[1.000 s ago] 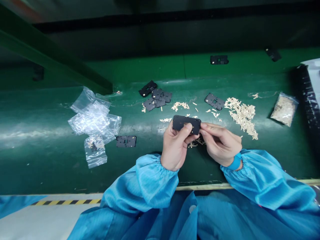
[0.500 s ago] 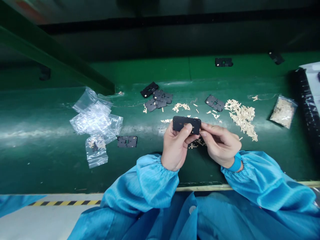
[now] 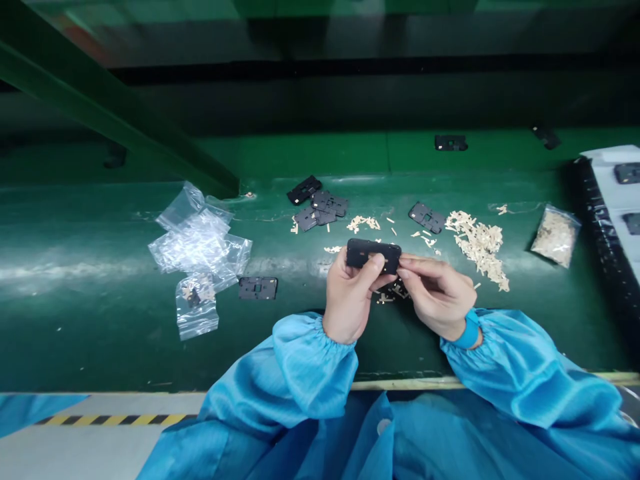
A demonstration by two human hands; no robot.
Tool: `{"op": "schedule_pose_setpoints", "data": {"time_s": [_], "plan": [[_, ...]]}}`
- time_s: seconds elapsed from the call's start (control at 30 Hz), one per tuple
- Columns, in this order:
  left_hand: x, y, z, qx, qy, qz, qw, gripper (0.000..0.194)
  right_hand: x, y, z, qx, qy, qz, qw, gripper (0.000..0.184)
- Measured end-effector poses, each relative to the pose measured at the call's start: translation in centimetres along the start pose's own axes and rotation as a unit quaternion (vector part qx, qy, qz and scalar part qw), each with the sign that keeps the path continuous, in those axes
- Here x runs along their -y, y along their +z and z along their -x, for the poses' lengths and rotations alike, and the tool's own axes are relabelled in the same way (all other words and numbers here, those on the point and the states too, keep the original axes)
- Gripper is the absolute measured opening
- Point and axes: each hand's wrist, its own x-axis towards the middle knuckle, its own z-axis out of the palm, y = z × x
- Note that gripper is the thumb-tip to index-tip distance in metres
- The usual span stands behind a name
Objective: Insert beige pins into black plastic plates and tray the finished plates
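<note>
My left hand grips a black rectangular plastic plate above the table, thumb pressed on its face. Close against the plate's right edge, my right hand is closed in a pinch; whatever sits between its fingertips is too small or hidden to make out. Below the hands lie small pale pieces on something dark, partly covered. A loose group of pale strips lies just beyond the plate, with a larger heap of pale strips to the right. Another black plate rests beside that heap.
Clear plastic bags are piled at left, near a single black plate. Several black plates overlap behind. A bag of pale pieces lies right, before a black-edged tray. A green beam slants down at upper left.
The view has shifted slightly, so the table's contents sit lower in the picture. Both hands keep nearly the same pose at the plate, the right fingers still at its right edge.
</note>
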Motion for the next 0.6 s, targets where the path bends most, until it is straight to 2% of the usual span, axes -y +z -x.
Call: {"op": "schedule_pose_setpoints", "data": {"time_s": [0.1, 0.17, 0.37, 0.43, 0.53, 0.6], "plan": [[-0.1, -0.2, -0.2, 0.015, 0.008, -0.028, 0.999, 0.036, -0.3, -0.5, -0.6, 0.044, 0.056, -0.037, 0.997, 0.044], [-0.1, -0.3, -0.2, 0.024, 0.004, -0.033, 0.999, 0.034, -0.6, -0.8, -0.9, 0.067, 0.07, -0.044, 0.994, 0.04], [0.0, -0.3, -0.3, 0.024, -0.007, -0.012, 1.0, 0.033, -0.6, -0.7, -0.7, 0.024, 0.063, -0.046, 0.997, 0.02], [0.0, -0.4, -0.3, 0.026, -0.007, -0.014, 1.0, 0.033, -0.4, -0.5, -0.9, 0.037, 0.1, -0.083, 0.991, 0.018], [-0.1, -0.6, -0.5, 0.034, -0.005, -0.017, 0.999, 0.031, -0.3, -0.3, -1.2, 0.069, 0.166, -0.136, 0.974, 0.025], [-0.1, -0.7, -0.6, 0.039, -0.002, -0.016, 0.999, 0.029, -0.3, 0.0, -1.3, 0.065, 0.196, -0.15, 0.967, 0.024]]}}
